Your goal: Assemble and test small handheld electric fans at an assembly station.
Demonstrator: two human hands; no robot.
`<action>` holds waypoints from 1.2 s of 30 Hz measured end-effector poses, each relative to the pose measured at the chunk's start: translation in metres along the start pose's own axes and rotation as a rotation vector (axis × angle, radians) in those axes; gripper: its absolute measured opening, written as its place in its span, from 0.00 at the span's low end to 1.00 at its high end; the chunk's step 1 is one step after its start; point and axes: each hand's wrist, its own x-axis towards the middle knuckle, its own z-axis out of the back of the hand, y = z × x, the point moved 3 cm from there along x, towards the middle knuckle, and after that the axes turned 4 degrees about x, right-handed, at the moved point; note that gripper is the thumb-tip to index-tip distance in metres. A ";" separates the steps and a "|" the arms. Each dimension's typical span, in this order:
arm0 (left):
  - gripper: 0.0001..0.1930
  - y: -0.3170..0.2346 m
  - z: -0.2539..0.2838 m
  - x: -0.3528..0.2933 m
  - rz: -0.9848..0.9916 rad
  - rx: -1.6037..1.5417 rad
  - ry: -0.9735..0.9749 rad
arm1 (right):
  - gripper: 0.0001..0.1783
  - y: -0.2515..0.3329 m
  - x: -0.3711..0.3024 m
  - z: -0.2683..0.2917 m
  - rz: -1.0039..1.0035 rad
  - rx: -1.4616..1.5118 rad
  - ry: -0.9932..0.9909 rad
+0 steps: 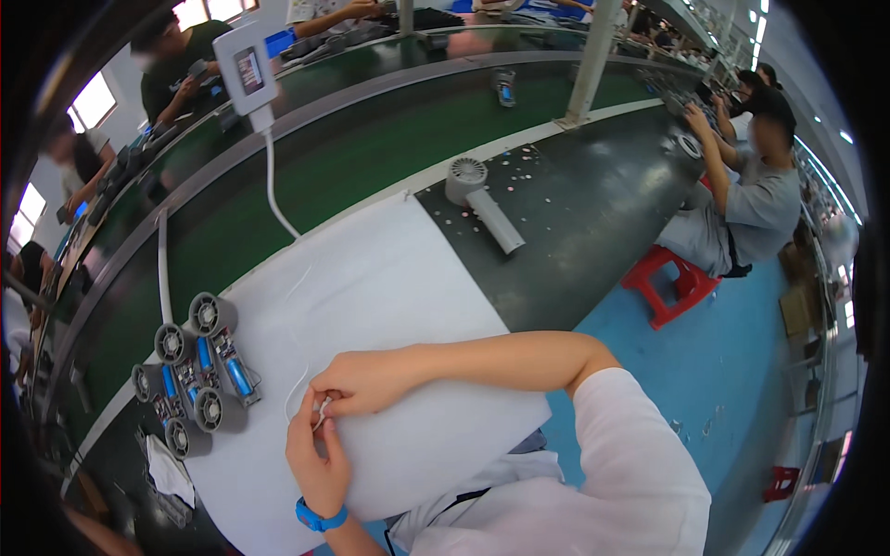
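My left hand [317,456], with a blue watch on its wrist, and my right hand [369,382] meet over the white sheet [417,269] in front of me. The fingertips of both are pinched on a thin white cord [289,400], which loops out to the left of the fingers. The bunched part between the fingertips is small and partly covered. Left of my hands lie several opened grey handheld fans [212,408], with round fan heads, bare circuit parts and blue battery cells showing.
A closed grey handheld fan [487,204] lies on the dark table among small scattered bits. Beyond runs a green conveyor belt [371,139]. A white device on a stalk [247,69] rises at the belt. At right, a co-worker [756,185] sits near a red stool [669,285].
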 end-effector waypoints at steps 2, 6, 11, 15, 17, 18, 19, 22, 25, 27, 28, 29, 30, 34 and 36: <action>0.22 -0.002 -0.001 0.001 0.009 0.003 0.007 | 0.09 -0.003 0.000 -0.001 0.138 -0.025 -0.042; 0.22 -0.001 -0.002 0.000 0.000 0.014 0.001 | 0.08 0.003 -0.002 0.001 0.164 -0.020 -0.052; 0.22 0.000 -0.003 0.000 0.002 -0.004 -0.007 | 0.07 0.013 -0.006 0.003 0.023 0.041 -0.008; 0.21 0.001 -0.003 -0.002 0.010 -0.004 -0.014 | 0.07 0.012 -0.006 0.001 0.025 0.038 -0.021; 0.21 0.001 -0.003 -0.002 0.012 -0.008 -0.020 | 0.07 0.011 -0.005 0.000 0.061 0.013 -0.037; 0.21 0.001 -0.002 -0.002 0.019 -0.008 -0.015 | 0.07 0.011 -0.005 0.000 0.061 0.013 -0.036; 0.21 0.001 -0.002 -0.002 0.027 -0.008 -0.011 | 0.07 0.010 -0.005 0.000 0.057 0.017 -0.035; 0.21 -0.001 -0.002 -0.002 0.009 0.018 -0.025 | 0.07 0.011 -0.005 0.000 0.052 0.022 -0.032; 0.21 0.001 -0.003 -0.003 0.006 0.028 -0.033 | 0.07 0.005 -0.003 -0.002 0.076 0.005 -0.042; 0.21 0.004 -0.002 -0.003 0.021 0.023 -0.030 | 0.07 0.001 0.000 -0.003 0.100 -0.008 -0.053; 0.21 0.004 -0.002 -0.004 0.032 0.015 -0.027 | 0.07 0.000 0.001 -0.004 0.123 -0.033 -0.062; 0.21 0.003 -0.002 -0.004 0.036 0.019 -0.027 | 0.07 -0.001 0.002 -0.004 0.146 -0.057 -0.072; 0.21 0.002 -0.002 -0.003 0.035 0.018 -0.037 | 0.07 -0.004 0.003 -0.005 0.149 -0.051 -0.068; 0.21 -0.005 -0.001 0.002 0.047 0.036 -0.020 | 0.08 -0.005 0.005 -0.004 0.156 -0.080 -0.074; 0.20 -0.004 -0.002 0.003 0.047 0.029 -0.034 | 0.09 0.004 -0.001 0.002 0.168 -0.069 -0.075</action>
